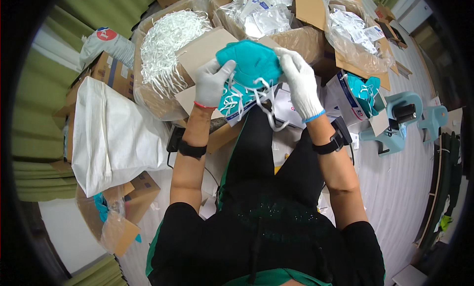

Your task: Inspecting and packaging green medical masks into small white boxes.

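A teal face mask (249, 61) is stretched out between my two gloved hands, with white straps dangling below it. My left hand (212, 81), in a white glove with a red cuff edge, pinches its left side with the thumb on top. On the opposite side my right hand (298, 81), in a white glove with a blue cuff edge, grips the mask's edge. Just beneath sits an opened small box of teal masks (237, 101) with tangled white straps. Another box (348, 101) with teal masks stands to the right.
Behind my hands, a large carton holds a heap of white straps (173, 44). Two cartons of clear packets (261, 14) stand farther back and right. A white sack (113, 133) lies at left; pale blue stools (402, 108) stand at right.
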`<state>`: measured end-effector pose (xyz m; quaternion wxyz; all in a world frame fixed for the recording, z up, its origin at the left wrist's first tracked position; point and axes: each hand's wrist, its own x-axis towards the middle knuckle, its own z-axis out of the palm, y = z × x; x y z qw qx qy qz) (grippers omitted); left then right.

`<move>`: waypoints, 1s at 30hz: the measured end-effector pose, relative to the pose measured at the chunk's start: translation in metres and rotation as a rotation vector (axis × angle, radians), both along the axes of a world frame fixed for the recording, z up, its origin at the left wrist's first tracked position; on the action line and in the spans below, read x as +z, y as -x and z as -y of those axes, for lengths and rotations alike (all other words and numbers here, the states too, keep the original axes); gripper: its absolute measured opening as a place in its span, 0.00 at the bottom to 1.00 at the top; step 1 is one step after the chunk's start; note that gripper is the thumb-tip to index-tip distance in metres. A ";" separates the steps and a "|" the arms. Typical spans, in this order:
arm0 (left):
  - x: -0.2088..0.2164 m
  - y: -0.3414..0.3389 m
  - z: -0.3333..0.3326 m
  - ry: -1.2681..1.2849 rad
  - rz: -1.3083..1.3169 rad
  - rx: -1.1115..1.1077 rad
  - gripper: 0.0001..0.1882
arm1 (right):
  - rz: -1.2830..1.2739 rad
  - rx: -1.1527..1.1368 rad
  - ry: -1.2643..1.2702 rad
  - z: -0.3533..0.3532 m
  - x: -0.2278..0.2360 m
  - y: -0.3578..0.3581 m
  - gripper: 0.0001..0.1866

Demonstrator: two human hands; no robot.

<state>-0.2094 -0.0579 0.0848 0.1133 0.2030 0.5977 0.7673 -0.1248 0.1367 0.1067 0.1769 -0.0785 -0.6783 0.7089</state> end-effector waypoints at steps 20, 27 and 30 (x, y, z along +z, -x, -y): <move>0.019 -0.026 -0.011 -0.434 0.032 -0.029 0.49 | -0.419 -0.042 -0.446 0.007 0.011 -0.048 0.08; 0.011 -0.029 -0.029 -0.490 -0.135 -0.035 0.32 | -0.201 -0.156 -0.079 -0.010 0.016 -0.023 0.09; 0.003 -0.039 -0.033 -0.132 -0.076 0.128 0.16 | -0.124 -0.171 0.002 -0.010 0.011 -0.016 0.09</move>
